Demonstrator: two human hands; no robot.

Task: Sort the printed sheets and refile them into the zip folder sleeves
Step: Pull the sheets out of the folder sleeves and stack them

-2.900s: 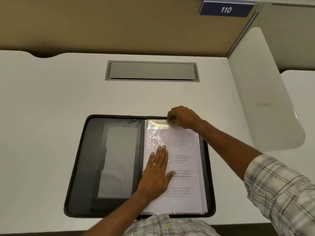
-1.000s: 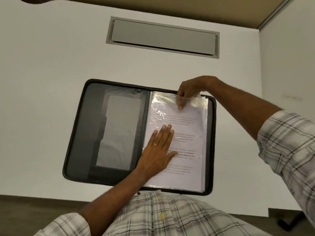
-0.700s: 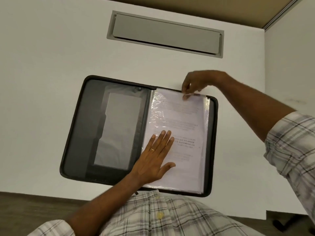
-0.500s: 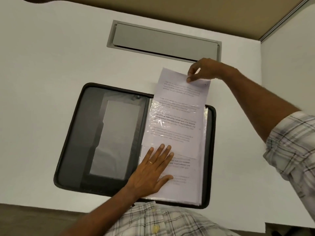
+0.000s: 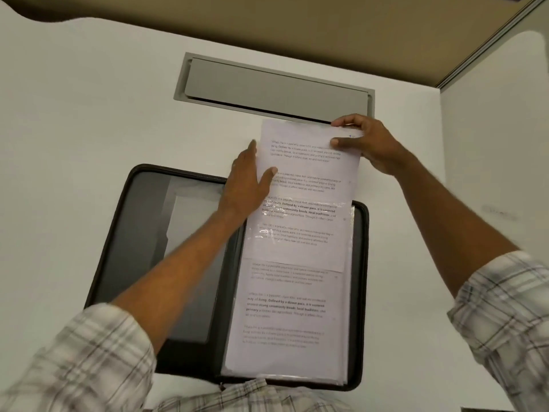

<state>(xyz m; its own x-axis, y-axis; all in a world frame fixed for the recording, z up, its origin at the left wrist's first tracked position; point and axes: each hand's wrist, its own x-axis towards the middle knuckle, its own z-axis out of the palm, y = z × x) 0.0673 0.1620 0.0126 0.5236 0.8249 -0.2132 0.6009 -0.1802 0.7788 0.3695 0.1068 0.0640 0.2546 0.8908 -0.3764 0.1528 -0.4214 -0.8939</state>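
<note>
A black zip folder [image 5: 124,233] lies open on the white desk, with clear plastic sleeves [image 5: 291,322] of printed pages on its right half. A printed sheet [image 5: 309,173] sticks more than halfway out of the top sleeve, reaching past the folder's far edge. My right hand [image 5: 365,144] pinches the sheet's top right corner between thumb and fingers. My left hand [image 5: 246,179] holds the sheet's left edge, thumb on the front, fingers behind.
A grey cable-tray lid [image 5: 273,87] is set into the desk just beyond the sheet. A white side partition [image 5: 499,144] stands on the right, a tan back panel [image 5: 297,31] at the far edge. The near desk edge meets my plaid shirt [image 5: 252,396].
My right hand has pulled the sheet farther out of the top sleeve, away from me. My left hand has left the lower page and moved up to the sheet's left edge.
</note>
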